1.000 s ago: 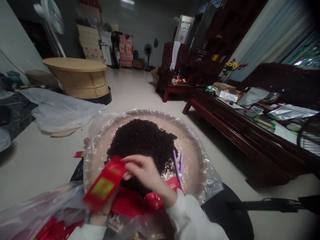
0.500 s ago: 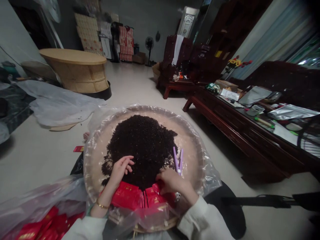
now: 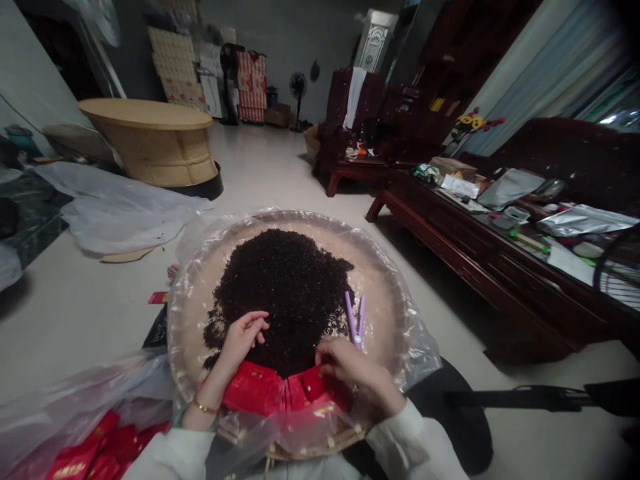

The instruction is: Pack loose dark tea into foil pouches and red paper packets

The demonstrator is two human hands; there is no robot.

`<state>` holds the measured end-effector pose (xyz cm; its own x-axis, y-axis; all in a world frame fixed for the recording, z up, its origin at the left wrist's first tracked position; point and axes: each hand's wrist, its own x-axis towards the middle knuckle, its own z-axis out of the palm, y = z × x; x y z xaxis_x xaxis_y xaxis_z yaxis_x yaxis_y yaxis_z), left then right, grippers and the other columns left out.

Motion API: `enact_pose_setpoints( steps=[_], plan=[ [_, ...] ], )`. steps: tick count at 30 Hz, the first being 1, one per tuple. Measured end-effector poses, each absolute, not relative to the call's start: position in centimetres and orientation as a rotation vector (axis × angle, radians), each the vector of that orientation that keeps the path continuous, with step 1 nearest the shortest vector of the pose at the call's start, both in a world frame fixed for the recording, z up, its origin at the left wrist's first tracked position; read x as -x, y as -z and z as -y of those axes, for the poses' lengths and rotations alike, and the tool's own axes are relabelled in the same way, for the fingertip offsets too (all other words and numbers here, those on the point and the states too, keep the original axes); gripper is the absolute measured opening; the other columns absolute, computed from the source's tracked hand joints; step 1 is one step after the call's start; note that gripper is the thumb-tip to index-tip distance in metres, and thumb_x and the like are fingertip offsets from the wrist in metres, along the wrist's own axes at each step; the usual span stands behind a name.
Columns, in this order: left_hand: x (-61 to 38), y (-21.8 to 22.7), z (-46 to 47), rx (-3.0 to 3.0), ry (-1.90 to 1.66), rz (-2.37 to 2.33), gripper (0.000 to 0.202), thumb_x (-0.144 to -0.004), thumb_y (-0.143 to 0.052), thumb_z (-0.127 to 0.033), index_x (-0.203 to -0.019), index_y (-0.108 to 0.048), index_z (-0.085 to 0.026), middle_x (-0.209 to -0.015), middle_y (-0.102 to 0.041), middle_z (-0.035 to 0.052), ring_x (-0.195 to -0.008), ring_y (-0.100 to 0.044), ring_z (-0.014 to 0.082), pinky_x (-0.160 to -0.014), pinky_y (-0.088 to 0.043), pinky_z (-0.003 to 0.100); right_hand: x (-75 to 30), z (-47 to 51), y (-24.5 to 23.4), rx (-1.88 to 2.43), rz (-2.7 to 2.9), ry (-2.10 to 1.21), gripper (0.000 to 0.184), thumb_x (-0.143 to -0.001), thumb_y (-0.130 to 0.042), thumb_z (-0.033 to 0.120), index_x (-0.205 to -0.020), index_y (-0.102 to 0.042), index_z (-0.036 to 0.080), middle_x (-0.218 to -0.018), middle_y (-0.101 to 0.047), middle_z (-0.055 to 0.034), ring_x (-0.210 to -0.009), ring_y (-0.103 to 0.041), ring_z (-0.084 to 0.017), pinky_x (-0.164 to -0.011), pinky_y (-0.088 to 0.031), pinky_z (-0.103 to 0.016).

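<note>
A wide round basket lined with clear plastic holds a heap of dark, loose material like tea leaves. Just above the heap's near left side is my left hand, its fingers loosely bent and apart, with nothing seen in them. My right hand has its fingers closed on the top edge of a red packet at the basket's near side. Beside it lies a stack of red packets. A purple clip-like tool, its two arms spread, rests right of the heap.
More red packets lie in a plastic bag at lower left. A dark wooden table loaded with items stands at right. Plastic sheeting and a round bamboo-sided table are at left. A black stand arm reaches in at lower right.
My right hand has shifted slightly right, and the red packet under its fingers now lies tilted, with more of its face showing. My left hand is nearly still, its fingers drawn slightly closer.
</note>
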<state>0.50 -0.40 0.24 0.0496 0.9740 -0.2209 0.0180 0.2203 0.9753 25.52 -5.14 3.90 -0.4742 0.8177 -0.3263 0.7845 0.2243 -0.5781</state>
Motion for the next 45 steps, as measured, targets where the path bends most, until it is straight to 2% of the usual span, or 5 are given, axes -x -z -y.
enact_pose_setpoints(
  steps=[10, 16, 21, 30, 45],
  plan=[
    [-1.1, -0.8, 1.5, -1.174, -0.722, -1.028, 0.035, -0.056, -0.075, -0.027, -0.089, -0.069, -0.015, -0.077, -0.072, 0.0033, -0.065, -0.063, 0.0147, -0.063, -0.049, 0.026, -20.9, 3.5, -2.8, 1.426, 1.507, -1.346, 0.009, -0.074, -0.062, 0.022, -0.081, -0.061, 0.017, -0.068, -0.056, 0.0036, -0.061, -0.05, -0.01, -0.057, -0.039, -0.021],
    [-0.9, 0.4, 1.3, -1.331, -0.741, -1.144, 0.051, -0.062, -0.071, -0.026, -0.112, -0.069, -0.013, -0.056, -0.06, -0.0037, -0.051, -0.049, 0.0103, -0.052, -0.04, 0.022, -20.7, 3.6, -1.6, 1.405, 1.426, -1.45, 0.047, -0.07, -0.063, 0.018, -0.116, -0.057, 0.021, -0.08, -0.054, 0.0043, -0.057, -0.047, -0.008, -0.052, -0.038, -0.019],
    [-0.7, 0.5, 1.1, -1.478, -0.81, -1.169, 0.04, -0.063, -0.072, -0.031, -0.101, -0.075, -0.017, -0.067, -0.061, 0.0001, -0.055, -0.049, 0.0104, -0.052, -0.039, 0.021, -20.8, 3.9, -0.7, 1.405, 1.335, -1.503, 0.064, -0.07, -0.061, 0.017, -0.132, -0.048, 0.024, -0.083, -0.052, 0.0039, -0.057, -0.047, -0.007, -0.05, -0.039, -0.019],
    [-1.0, 1.0, 1.0, -1.417, -0.835, -1.108, 0.019, -0.061, -0.07, -0.03, -0.075, -0.073, -0.017, -0.089, -0.066, 0.0067, -0.063, -0.058, 0.0126, -0.058, -0.048, 0.025, -20.1, 4.1, -1.0, 1.378, 1.304, -1.598, 0.041, -0.069, -0.066, 0.023, -0.109, -0.057, 0.024, -0.076, -0.047, 0.0058, -0.057, -0.048, -0.008, -0.048, -0.045, -0.02],
    [-1.0, -0.4, 1.5, -1.492, -0.646, -1.121, 0.036, -0.055, -0.077, -0.029, -0.088, -0.07, -0.018, -0.087, -0.065, 0.0027, -0.063, -0.055, 0.0121, -0.054, -0.044, 0.021, -19.3, 4.5, -1.2, 1.301, 1.25, -1.699, 0.035, -0.071, -0.069, 0.039, -0.099, -0.057, 0.022, -0.078, -0.049, 0.0063, -0.059, -0.052, -0.008, -0.052, -0.051, -0.022]
  ],
)
